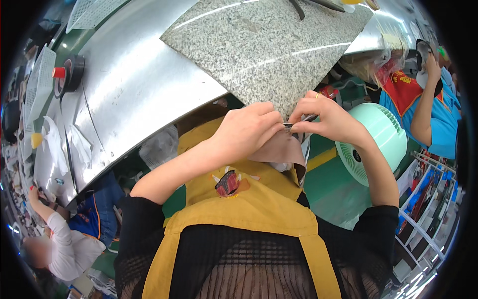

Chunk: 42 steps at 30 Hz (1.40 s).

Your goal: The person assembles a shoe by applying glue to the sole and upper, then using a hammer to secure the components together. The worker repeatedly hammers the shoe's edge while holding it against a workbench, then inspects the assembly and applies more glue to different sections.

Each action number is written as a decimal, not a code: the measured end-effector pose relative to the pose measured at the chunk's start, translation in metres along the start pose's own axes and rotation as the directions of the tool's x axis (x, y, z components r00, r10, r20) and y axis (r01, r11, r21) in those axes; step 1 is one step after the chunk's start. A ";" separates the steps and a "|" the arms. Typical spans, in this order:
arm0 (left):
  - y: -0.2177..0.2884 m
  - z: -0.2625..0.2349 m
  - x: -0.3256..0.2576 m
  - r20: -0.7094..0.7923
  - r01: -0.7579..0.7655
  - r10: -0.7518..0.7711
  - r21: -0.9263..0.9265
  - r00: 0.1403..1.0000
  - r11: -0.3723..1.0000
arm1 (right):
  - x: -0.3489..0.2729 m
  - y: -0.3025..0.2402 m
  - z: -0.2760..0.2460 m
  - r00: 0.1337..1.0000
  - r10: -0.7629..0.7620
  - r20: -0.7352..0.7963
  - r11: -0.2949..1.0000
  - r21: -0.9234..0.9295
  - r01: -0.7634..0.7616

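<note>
A dusty-pink piece that looks like leather [283, 149] hangs from my fingers in front of my yellow apron [239, 199]. My left hand [251, 127] is closed, with its thumb and fingertips pinching the piece's upper edge. From the other side my right hand [323, 117] pinches the same edge with thumb and forefinger. Between the two sets of fingertips shows a small dark, shiny bit [288, 125], too small to name. Both hands are at the near corner of a speckled granite slab [264, 55]. A dark strip shows by the right fingers.
A metal worktable [129, 79] lies under the slab. On its left are a black roll [74, 74] with a trailing strip and white plastic scraps [57, 144]. Black straps [323, 5] cross the slab's far edge. A mint-green fan [373, 142] stands right; co-workers [74, 239] are on both sides.
</note>
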<state>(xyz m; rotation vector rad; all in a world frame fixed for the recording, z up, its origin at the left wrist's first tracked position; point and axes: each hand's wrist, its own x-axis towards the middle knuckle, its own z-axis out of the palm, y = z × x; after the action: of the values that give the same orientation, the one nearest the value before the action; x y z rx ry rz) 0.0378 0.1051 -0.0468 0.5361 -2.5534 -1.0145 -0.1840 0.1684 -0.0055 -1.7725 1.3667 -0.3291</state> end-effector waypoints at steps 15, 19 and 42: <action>-0.001 0.016 0.026 -0.115 0.052 -0.022 0.265 0.993 0.963 | 0.003 0.007 0.020 0.908 -0.181 -0.377 0.887 -0.462 -0.015; -0.004 0.016 0.029 -0.159 0.021 0.012 0.204 0.987 0.979 | 0.002 0.006 0.023 0.891 -0.166 -0.422 0.903 -0.428 -0.035; -0.026 0.011 0.034 -0.107 -0.299 0.312 0.117 0.944 0.947 | 0.081 0.115 -0.149 0.767 -0.256 -0.589 0.678 -0.675 -0.292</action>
<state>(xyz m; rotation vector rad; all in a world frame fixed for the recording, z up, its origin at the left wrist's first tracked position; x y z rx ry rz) 0.0093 0.0782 -0.0669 0.2073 -2.4841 -0.7254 -0.3281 0.0236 -0.0242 -2.4411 2.2635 -0.4402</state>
